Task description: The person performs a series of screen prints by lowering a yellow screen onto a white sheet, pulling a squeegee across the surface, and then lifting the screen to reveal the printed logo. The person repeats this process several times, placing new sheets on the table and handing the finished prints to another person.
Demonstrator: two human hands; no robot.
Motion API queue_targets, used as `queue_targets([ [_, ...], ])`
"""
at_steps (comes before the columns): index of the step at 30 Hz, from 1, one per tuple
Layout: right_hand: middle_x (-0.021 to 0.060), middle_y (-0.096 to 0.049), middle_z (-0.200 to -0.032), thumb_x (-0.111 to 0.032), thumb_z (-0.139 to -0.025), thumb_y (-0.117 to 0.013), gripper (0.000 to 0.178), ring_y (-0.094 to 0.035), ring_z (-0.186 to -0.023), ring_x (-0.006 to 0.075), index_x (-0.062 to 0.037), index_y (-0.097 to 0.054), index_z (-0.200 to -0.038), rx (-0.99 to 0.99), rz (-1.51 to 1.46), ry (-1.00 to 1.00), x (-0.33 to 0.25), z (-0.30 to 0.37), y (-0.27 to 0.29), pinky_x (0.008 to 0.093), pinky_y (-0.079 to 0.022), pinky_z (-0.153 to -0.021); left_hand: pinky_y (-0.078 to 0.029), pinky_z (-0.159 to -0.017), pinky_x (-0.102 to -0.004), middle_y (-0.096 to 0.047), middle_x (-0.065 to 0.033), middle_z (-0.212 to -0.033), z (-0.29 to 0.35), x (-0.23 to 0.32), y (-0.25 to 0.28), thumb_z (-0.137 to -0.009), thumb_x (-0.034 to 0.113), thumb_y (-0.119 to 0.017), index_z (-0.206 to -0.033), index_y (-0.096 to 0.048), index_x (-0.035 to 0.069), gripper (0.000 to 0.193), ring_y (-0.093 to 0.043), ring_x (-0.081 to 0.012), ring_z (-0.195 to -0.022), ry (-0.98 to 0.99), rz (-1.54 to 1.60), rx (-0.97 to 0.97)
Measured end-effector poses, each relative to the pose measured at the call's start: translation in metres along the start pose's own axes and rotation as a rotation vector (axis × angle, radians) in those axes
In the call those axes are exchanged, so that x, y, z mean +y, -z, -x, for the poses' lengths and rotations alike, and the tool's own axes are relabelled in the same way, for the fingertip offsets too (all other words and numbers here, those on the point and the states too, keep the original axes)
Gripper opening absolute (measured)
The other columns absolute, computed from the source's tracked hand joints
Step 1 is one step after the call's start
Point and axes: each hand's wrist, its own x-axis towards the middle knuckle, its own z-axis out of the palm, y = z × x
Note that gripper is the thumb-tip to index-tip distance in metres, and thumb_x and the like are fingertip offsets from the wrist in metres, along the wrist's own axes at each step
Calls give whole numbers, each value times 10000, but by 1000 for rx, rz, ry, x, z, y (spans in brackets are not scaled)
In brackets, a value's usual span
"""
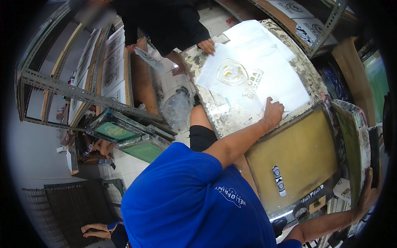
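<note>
A stack of white sheets, seemingly thin fabric, lies on a stained worktable. The top one bears a gold shield emblem and lettering. My left hand rests at the near edge of this stack, its fingers partly bent and apart. At the far right my right hand grips the edge of an upright screen-printing frame; its fingers are partly hidden. Across the table, a person in black has one hand on the top sheet's corner and a printed white piece in the other.
A yellowish mesh panel in a frame lies nearest me, with a small black-and-white label strip on it. Metal racks with printed sheets stand left, another rack far right. Green screens lean near a plastic bag.
</note>
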Motion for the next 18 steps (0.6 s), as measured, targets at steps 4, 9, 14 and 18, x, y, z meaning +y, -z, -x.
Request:
queue_targets([
  [4,177,-632,-1387,-407,-972,-671,588,-592,-1267,279,-50,-596,-1433,-33,-74,8,-7,1,1,414,-460,-1084,-325,-988,-440,-720,-57,-855,-11,-3,6,-852,163,-684,-837,-739,129,67,-681,-190,-901,0,94,101],
  [9,148,-643,-1380,-361,-987,-675,540,-602,-1246,262,-28,-608,-1407,-19,-60,43,4,0,-4,381,-449,-1077,-389,-855,-405,-710,-99,-791,-33,5,36,-860,190,-696,-731,-721,80,171,-671,-251,-806,-56,231,279],
  [14,137,-643,-1383,-356,-1001,-663,518,-609,-1237,264,-25,-615,-1397,-11,-53,67,1,0,0,369,-449,-1067,-426,-761,-415,-687,-118,-724,-25,49,53,-623,154,-726,-638,-707,85,73,-664,-272,-727,-194,143,209],
  [18,144,-650,-1372,-357,-1001,-664,512,-612,-1227,265,-28,-621,-1390,-58,65,19,11,-3,8,368,-449,-1058,-467,-904,-447,-700,-138,-915,22,101,47,-790,242,-750,-815,-742,61,182,-676,-316,-840,-264,391,-145],
])
